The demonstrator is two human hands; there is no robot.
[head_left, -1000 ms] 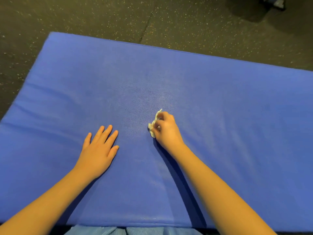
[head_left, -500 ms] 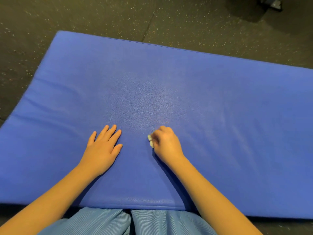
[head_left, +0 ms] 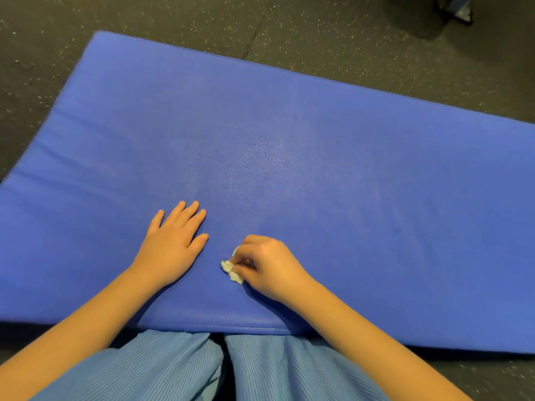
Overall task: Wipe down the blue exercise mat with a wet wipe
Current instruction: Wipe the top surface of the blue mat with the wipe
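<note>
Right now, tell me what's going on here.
A person is wiping a blue mat that lies on a dark speckled floor. The right hand pinches a crumpled white wipe against the mat, close to its near edge. The left hand rests flat on the mat beside it, fingers straight, holding nothing.

You have one view only — the wide-angle camera on your head, facing forward and steeply down. It sits close: your left hand (head_left: pixel 170 247) and right hand (head_left: pixel 272 267) lie low in the middle, your trouser legs (head_left: pixel 173 369) fill the bottom edge, the mat (head_left: pixel 318 140) spans the width, and dark floor (head_left: pixel 173 18) shows beyond its far edge.
</note>
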